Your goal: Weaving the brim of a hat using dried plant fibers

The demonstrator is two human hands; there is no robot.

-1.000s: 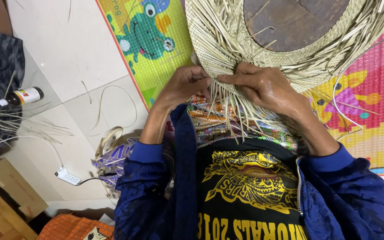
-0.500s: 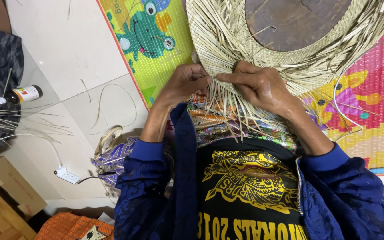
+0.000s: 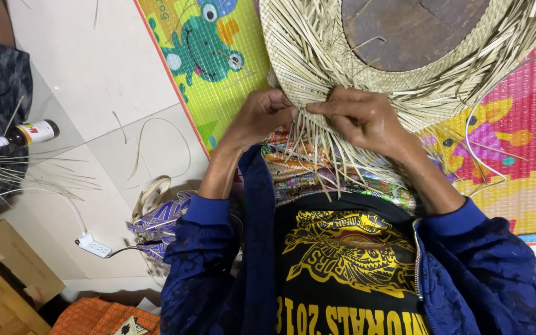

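Left hand (image 3: pixel 262 115) & right hand (image 3: pixel 361 118) both pinched loose strips (image 3: pixel 317 167) at the near edge of the weave (image 3: pixel 317 56) on the mat (image 3: pixel 218 68); centre band looked woven tight, fringe all round was unwoven, so plenty left, I'd judge.

Your left hand's (image 3: pixel 260 118) fingertips are hidden behind the straw (image 3: pixel 317 124). Above your right hand (image 3: pixel 361 118), the frame's top edge cuts the hat (image 3: pixel 317 43).
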